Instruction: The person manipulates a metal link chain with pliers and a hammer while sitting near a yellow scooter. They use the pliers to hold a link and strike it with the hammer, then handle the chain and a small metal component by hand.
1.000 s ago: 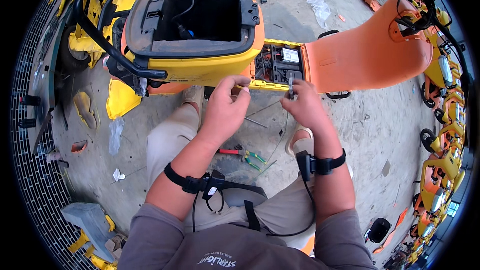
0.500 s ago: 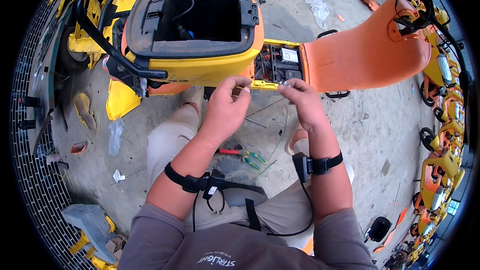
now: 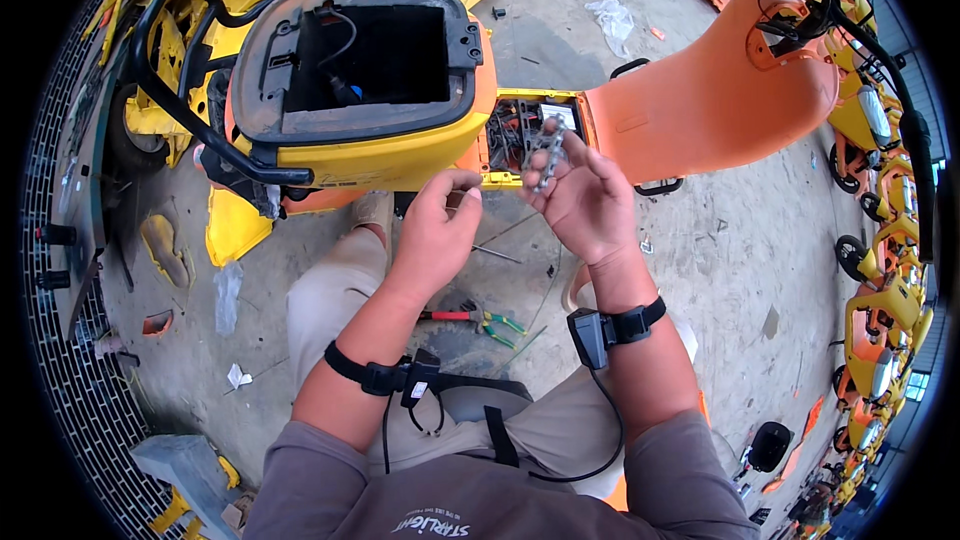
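A silver, knobbly metal strip (image 3: 549, 153) is held in the right hand (image 3: 592, 208), whose palm is turned upward; that grip is clamped on the strip by curled fingers, and the strip is seen against the open bay (image 3: 508, 135) of a yellow and orange scooter. The left hand (image 3: 437, 232) is held just beside the bay's yellow edge (image 3: 497, 180), its thumb and fingers curled close; whether anything is pinched in that grip cannot be told. Left of the bay, a black-rimmed storage box (image 3: 350, 130) is left open; to its right, an orange body panel (image 3: 715, 100) is seen. On the concrete floor (image 3: 760, 240), a red-and-green hand tool (image 3: 470, 317) is laid between the legs.
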Demonstrator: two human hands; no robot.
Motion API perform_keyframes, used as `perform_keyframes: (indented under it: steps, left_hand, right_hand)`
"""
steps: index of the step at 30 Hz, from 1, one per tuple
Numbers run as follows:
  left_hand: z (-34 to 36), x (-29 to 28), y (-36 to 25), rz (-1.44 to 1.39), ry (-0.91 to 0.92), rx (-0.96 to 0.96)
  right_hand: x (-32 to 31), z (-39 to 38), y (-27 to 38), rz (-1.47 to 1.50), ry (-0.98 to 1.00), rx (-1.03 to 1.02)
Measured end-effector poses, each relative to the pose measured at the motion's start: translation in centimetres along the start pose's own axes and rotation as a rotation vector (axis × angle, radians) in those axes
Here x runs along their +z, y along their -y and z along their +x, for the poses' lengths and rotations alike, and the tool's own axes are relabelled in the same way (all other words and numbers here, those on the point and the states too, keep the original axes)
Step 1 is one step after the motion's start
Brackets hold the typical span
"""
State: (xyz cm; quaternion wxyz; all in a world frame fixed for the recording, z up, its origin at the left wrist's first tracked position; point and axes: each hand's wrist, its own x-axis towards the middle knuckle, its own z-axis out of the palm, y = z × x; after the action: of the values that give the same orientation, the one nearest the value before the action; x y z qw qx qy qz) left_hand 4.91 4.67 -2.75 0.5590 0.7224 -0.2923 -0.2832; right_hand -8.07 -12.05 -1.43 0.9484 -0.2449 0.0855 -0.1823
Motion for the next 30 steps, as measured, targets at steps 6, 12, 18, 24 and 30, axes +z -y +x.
perform_keyframes:
  steps: [6,12,18,24,30]
  left_hand:
    - [0.9,0.1,-1.4,-1.013,0.204,-0.448]
    - [0.9,0.7,-2.1,-1.343,0.309,-0.533]
    - [1.4,1.2,-1.8,-1.437,0.254,-0.439]
    - [0.8,1.6,-2.4,-1.539,0.340,-0.435]
    - [0.8,1.7,-2.4,-1.535,0.305,-0.420]
  right_hand:
    - [3.8,-1.4,-2.2,-1.246,0.069,-0.116]
    - [4.0,-1.7,-1.7,-1.473,0.023,-0.629]
    - [2.3,-1.4,1.0,-0.930,-0.450,-0.393]
    - [2.2,-1.4,0.8,-0.937,-0.424,-0.262]
    - [2.3,-1.7,0.4,-1.055,-0.412,-0.242]
